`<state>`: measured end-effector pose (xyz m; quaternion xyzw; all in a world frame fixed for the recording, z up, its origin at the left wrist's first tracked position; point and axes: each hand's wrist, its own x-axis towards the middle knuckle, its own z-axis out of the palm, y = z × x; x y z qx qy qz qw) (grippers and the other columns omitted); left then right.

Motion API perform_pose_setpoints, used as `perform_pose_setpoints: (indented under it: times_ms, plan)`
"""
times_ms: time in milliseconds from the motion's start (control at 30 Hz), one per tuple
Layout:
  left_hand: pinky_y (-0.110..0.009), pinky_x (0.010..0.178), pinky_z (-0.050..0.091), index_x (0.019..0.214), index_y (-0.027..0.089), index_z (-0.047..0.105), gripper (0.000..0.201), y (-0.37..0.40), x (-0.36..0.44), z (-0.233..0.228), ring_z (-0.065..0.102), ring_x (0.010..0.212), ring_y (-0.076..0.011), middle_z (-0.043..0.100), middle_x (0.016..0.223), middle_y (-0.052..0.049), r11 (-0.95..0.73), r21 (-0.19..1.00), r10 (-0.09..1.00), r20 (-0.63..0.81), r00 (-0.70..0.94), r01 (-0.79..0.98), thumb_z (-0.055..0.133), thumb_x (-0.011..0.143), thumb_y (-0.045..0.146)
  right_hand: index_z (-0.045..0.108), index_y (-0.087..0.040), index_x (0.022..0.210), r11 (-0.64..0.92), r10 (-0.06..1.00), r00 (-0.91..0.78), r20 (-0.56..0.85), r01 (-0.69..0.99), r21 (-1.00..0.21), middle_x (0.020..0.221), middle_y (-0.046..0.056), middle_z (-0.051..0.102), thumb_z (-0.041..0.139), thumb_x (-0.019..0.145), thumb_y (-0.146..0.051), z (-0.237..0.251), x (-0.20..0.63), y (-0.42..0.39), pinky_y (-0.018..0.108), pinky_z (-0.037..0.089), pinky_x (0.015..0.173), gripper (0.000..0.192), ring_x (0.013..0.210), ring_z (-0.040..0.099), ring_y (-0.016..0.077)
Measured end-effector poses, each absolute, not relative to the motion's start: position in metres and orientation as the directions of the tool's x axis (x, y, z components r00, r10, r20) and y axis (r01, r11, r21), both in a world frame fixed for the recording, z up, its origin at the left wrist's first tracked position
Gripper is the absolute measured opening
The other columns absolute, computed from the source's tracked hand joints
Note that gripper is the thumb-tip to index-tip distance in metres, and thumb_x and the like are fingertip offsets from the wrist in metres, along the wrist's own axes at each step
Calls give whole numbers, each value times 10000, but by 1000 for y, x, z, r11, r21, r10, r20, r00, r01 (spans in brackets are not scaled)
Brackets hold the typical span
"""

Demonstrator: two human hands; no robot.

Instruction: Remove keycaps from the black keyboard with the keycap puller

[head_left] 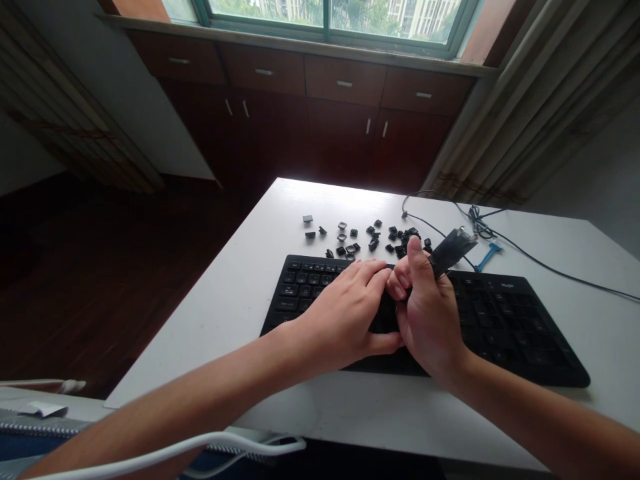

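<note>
The keyboard (500,320) runs left to right across the white table (240,267), right under both hands. Left hand (345,313) rests flat on the keys; right hand (425,313) grips a long black key (453,250), angled up-right.

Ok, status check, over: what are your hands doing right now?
Left hand flat on keyboard. Right hand gripping a long black key. Loose keys piled behind, cable and blue tool off right.
</note>
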<state>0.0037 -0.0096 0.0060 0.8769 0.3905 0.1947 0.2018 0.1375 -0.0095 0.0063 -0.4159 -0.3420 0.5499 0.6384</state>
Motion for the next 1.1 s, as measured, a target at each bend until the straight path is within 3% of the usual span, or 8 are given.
perform_pose_setpoints:
  times_ms: [300, 567, 767, 933, 1100]
  plan:
    - [-485, 1237, 339, 1306, 119, 537, 635, -9, 4, 9, 446, 1398, -344, 542, 1407, -182, -630, 535, 742, 202, 639, 563, 785, 791, 398, 457, -211, 628, 146, 989, 73, 132, -240, -960, 622, -42, 385, 623, 954, -526, 5, 141, -18, 280, 386, 631, 483, 603, 358, 116]
    - [-482, 1189, 382, 1339, 147, 543, 637, -6, 2, 5, 507, 1318, -335, 586, 1354, -154, -648, 558, 725, 245, 644, 518, 777, 821, 436, 542, -212, 680, 207, 930, -281, 236, -130, -970, 656, -18, 412, 552, 1017, -437, 12, 152, -21, 303, 363, 611, 405, 634, 393, 138]
    - [-501, 1204, 356, 1401, 107, 489, 714, -4, 4, -1, 513, 1320, -343, 593, 1352, -170, -648, 545, 738, 279, 614, 532, 748, 832, 450, 465, -217, 628, 103, 988, -103, 113, -92, -990, 620, -26, 378, 607, 972, -497, 16, 144, -24, 296, 343, 560, 466, 595, 355, 132]
    - [-520, 1243, 299, 1389, 127, 517, 674, -5, 5, -6, 457, 1406, -351, 536, 1467, -182, -667, 500, 729, 283, 623, 553, 724, 857, 486, 512, -216, 645, 215, 967, -134, 218, -35, -976, 603, -24, 407, 567, 1004, -452, 18, 143, -34, 292, 357, 563, 433, 585, 372, 131]
    - [-491, 1297, 186, 1530, 74, 372, 603, -12, 10, -10, 326, 1527, -311, 414, 1592, -201, -712, 405, 692, 270, 669, 573, 422, 1030, 407, 460, -211, 603, 247, 962, -126, 244, 15, -969, 568, -40, 381, 613, 986, -406, 21, 142, -31, 280, 340, 533, 456, 544, 354, 111]
